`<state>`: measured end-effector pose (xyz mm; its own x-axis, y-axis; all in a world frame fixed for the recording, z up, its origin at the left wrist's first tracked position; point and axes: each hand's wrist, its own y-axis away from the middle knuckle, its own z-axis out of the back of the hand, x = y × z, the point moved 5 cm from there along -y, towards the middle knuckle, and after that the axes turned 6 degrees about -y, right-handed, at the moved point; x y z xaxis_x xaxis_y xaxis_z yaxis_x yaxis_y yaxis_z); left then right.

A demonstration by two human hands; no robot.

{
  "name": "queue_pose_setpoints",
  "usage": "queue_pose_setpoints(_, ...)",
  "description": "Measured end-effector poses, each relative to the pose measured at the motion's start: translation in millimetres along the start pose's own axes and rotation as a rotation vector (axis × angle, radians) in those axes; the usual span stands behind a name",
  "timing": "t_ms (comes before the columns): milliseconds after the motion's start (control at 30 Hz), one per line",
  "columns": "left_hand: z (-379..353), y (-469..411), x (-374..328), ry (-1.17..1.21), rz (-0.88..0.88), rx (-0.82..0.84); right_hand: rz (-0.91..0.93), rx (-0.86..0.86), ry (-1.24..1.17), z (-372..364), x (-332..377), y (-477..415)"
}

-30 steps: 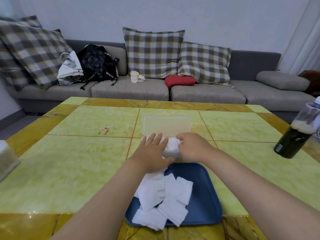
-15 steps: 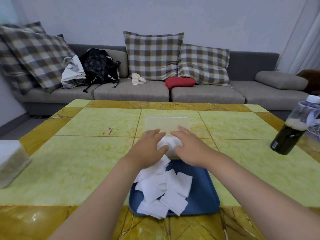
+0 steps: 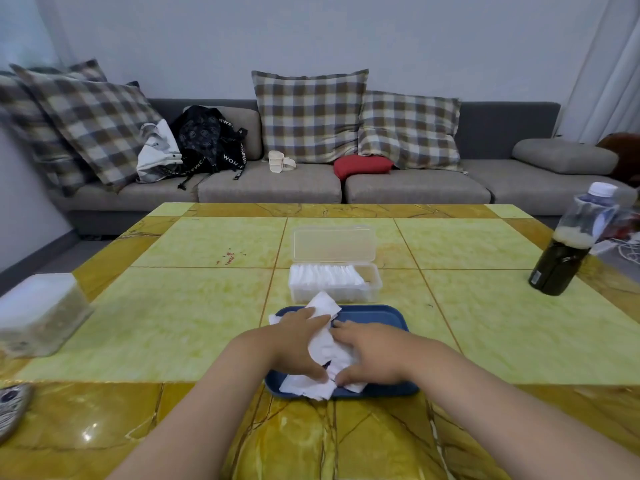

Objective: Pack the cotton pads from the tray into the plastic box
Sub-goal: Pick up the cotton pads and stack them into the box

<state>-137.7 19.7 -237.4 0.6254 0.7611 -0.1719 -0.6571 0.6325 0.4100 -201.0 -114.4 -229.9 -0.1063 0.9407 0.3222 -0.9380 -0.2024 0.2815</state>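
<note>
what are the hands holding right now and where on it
Both hands, left and right, gather loose white square cotton pads over the blue plastic tray, pressing the pile's sides.

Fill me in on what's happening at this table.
A person is packing cotton pads into a clear plastic box. The left hand and right hand are both down in the blue tray, gathering loose pads. The box, lid open, is already mostly filled with a row of pads.
</note>
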Motion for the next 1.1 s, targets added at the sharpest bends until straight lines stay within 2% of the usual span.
queue_pose_setpoints(200, 2.2, -12.8, -22.4, 0.049, -0.083, -0.094, -0.062, -0.016, 0.058, 13.1, -30.2, 2.3)
queue_pose_setpoints(300, 7.7, -15.9, -27.2, 0.021, -0.104, -0.128, -0.111, 0.003, -0.092, 21.3, -42.9, 6.8)
queue_pose_setpoints(367, 16.3, -16.0, -25.6, 0.097, -0.096, -0.177, -0.130, -0.076, -0.266, 33.0, -49.9, 7.0)
queue_pose_setpoints(467, 32.6, -16.0, -18.8, 0.399, -0.110, -0.377, -0.189, -0.204, -0.291, 45.7, -61.4, 4.3)
queue_pose_setpoints(567, 39.5, -14.9, -17.8, 0.366, -0.096, -0.546, -0.233, -0.113, -0.168, 44.7, -64.5, 3.2)
queue_pose_setpoints(700, 31.4, -21.7, -24.1, 0.265, -0.078, -0.426, -0.270, 0.005, -0.126, 38.5, -65.8, -0.5)
queue_pose_setpoints(867, 26.7, -25.4, -24.0, 0.164, -0.058, -0.334, -0.275, -0.088, -0.321, 51.0, -71.8, 2.3)
queue_pose_setpoints(967, 32.1, -21.4, -27.8, 0.252, -0.086, -0.407, -0.243, -0.235, -0.479, 63.1, -75.1, 9.0)
queue_pose_setpoints(1100, 38.5, -17.6, -36.1, 0.600, -0.123, -0.467, -0.166, -0.326, -0.705, 70.5, -65.9, 13.5)
